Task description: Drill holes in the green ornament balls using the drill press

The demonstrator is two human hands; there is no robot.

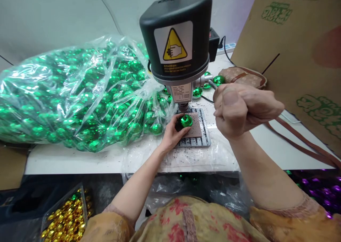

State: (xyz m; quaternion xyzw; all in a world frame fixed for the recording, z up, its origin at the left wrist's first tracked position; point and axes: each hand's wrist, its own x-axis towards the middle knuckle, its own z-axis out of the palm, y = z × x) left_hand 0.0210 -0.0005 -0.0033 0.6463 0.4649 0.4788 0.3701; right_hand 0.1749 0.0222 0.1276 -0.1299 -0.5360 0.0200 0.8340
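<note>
White worktable point(80, 165) across the middle. Cardboard carton point(306, 71) at far right, contents not visible. Clear plastic bag point(156, 87) fills the left half of the table: packed with green faceted balls, gathered end pointing right, toward the machine.

Bench drill press point(176, 50) center, slotted base plate point(205, 137) on the table, thin flat board point(196, 126) on the plate. Clear bin point(84, 204) at near left, below table height: mostly gold balls point(65, 219), a few green ones at the far end. Purple balls point(323, 194) low at near right; can't make out their container. Brown handbag point(241, 78) at far right of the press, loose green balls beside it.

Right hand point(245, 107): fist wrapped round the end of the feed lever point(213, 84), raised to the right of the work. Left hand point(173, 133): thumb and fingers pinching one green faceted ball point(186, 120) from the left, over the board. Left is clearly the nearer hand. Ball is round, no long axis; sits below the drill chuck point(183, 107). Can't tell whether the bit touches it.
</note>
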